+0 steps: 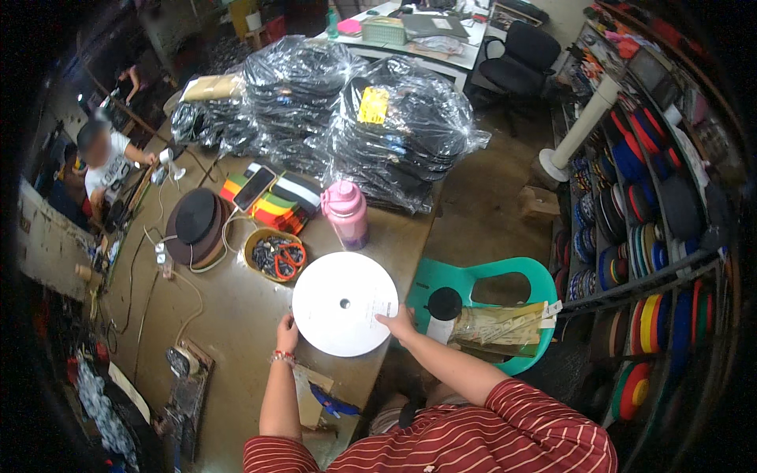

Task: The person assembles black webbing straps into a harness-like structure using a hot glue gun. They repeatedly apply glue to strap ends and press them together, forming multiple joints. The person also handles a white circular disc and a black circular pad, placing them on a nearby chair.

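Observation:
A large white disc-shaped reel (pixel 335 307) with a small centre hole lies level at the near part of the brown table. My right hand (pixel 400 323) grips its right rim, the thumb on top and the other fingers hidden beneath. At its left rim my left hand (pixel 287 334) holds the edge, fingers partly hidden under the disc. Beyond the reel stand a pink bottle (pixel 345 213) and a yellow bowl (pixel 276 256) of small dark pieces with orange-handled scissors (pixel 293 258) on top. A blue item (pixel 334 400) lies on paper near my left forearm.
Stacks of dark goods in clear plastic (pixel 386 142) fill the table's far side. Striped strap rolls, a phone (pixel 255 189), dark round reels (pixel 197 221) and cords lie left. A green chair (pixel 512 276) stands right of the table, before shelves of rolls (pixel 615 205). Another person (pixel 110 162) sits far left.

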A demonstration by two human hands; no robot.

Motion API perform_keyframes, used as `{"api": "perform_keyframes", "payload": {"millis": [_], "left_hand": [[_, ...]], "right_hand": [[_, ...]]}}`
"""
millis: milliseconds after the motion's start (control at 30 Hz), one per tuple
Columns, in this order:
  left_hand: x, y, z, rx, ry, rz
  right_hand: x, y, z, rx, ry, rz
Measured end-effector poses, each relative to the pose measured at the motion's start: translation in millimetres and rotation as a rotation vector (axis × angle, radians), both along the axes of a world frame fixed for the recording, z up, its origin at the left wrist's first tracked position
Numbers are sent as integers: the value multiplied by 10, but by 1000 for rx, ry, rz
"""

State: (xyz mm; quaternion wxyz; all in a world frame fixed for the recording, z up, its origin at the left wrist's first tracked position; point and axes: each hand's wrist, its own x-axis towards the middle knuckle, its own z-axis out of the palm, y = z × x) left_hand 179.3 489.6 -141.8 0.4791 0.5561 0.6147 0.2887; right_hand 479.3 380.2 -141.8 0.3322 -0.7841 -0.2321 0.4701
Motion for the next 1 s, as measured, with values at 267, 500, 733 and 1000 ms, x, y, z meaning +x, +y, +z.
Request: {"api": "perform_keyframes", "payload": {"millis": [267,500,733,1000], "left_hand": [[329,62,222,-246,-215,-66],[576,-164,184,-115,-261,-114],[1348,-461,583,-259,-433,-272],[3803,-867,1922,-174,-744,-769]], "right_hand": [[36,-19,-38,14,-9,32],[-16,-388,-106,328,365,-291],[589,-1127,380,662,-17,-268],[2456,-2473,2227,814,-566,-256]]}}
